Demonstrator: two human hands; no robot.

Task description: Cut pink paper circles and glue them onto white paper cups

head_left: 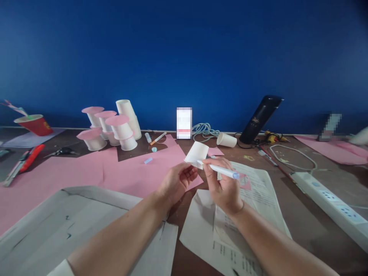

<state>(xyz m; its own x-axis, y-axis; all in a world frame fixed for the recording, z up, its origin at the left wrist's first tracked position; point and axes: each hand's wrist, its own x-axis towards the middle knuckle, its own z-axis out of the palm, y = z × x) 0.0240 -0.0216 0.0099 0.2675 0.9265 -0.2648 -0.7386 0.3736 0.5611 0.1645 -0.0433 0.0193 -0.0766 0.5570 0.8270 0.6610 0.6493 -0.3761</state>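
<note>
A white paper cup (pixel 197 152) is tilted in front of me, its base pointing up and away. My left hand (pixel 179 182) grips it near the lower rim, fingers curled. In my right hand (pixel 223 188) is a white pen (pixel 222 170) with a light blue end, pinched between thumb and fingers. The pen's other end lies close to the cup's rim; whether it touches the cup I cannot tell. Pink paper (pixel 149 168) spreads under and left of the cup. Printed sheets (pixel 258 191) lie beneath my right forearm, and a large white sheet (pixel 94 214) beneath my left.
Paper cups with pink discs (pixel 120 130) stand stacked at the back left, beside a leaning cup stack (pixel 128 119). Further left are a red cup (pixel 34 124) and a utility knife (pixel 20 165). Rightward are a lying cup (pixel 227 140), a black cylinder (pixel 260 119) and a power strip (pixel 327 203).
</note>
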